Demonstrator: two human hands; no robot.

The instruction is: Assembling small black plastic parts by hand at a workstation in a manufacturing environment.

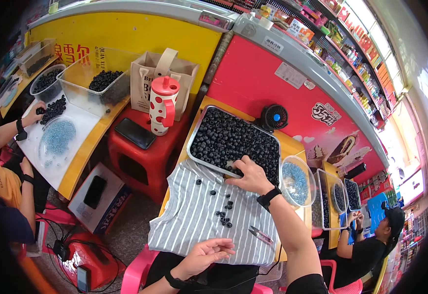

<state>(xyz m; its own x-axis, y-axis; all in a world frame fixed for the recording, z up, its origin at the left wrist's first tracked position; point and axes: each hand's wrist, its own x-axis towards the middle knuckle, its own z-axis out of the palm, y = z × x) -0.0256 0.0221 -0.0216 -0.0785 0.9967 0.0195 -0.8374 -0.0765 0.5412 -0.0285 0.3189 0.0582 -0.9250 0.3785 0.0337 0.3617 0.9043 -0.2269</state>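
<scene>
My right hand reaches over the near rim of a metal tray heaped with small black round pieces. Its fingers are spread and bent down among the pieces, the thumb apart near the rim; no held piece can be made out. Lower down, my left hand is open above the front of a grey-and-white striped cloth, palm partly turned up, fingers stretched out. Several loose black pieces lie on the cloth between my hands. Small thread snips rest to their right.
Right of the tray stands a clear tub of light blue beads; behind it, a small black fan. A red stool holds a phone and spotted tumbler. People work at both sides, with bins of black pieces.
</scene>
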